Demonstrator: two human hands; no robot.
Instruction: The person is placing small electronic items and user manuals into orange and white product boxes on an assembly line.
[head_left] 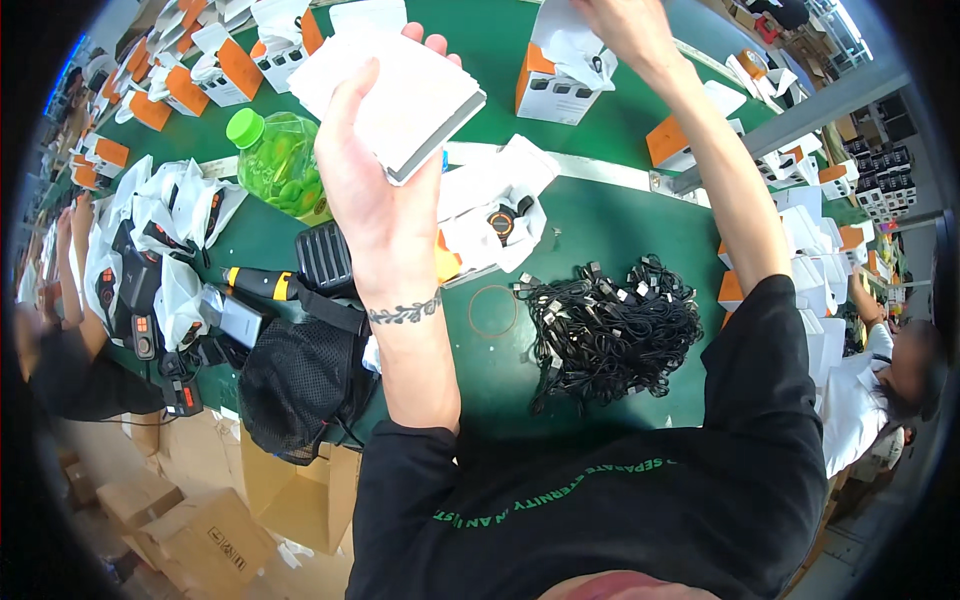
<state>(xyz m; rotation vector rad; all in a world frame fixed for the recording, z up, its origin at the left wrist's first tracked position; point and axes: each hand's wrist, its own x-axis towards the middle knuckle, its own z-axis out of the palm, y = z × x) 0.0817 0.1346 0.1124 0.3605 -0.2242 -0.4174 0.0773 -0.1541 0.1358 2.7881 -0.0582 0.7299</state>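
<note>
My left hand (pixel 365 185) is raised over the green table, its fingers wrapped round a thick stack of white booklets or cards (pixel 385 95). At the far side my right hand (pixel 630 30) reaches over an open orange and white box (pixel 560 85) with a white plastic bag bulging from its top. The upper edge of the picture cuts off that hand's fingertips. Below my left hand's stack lies an open white box with a round black watch (pixel 501 225) in it. A heap of coiled black cables (pixel 615 335) sits nearer me, beside a thin rubber band (pixel 493 311).
A green-capped bottle (pixel 285 165) stands left of my left wrist. A black mesh bag (pixel 300 370), a yellow-black tool (pixel 262 283) and bagged devices (pixel 170 225) crowd the left. More open boxes (pixel 230 75) line the far side. A metal post (pixel 800 115) slants at right. Co-workers sit at both sides.
</note>
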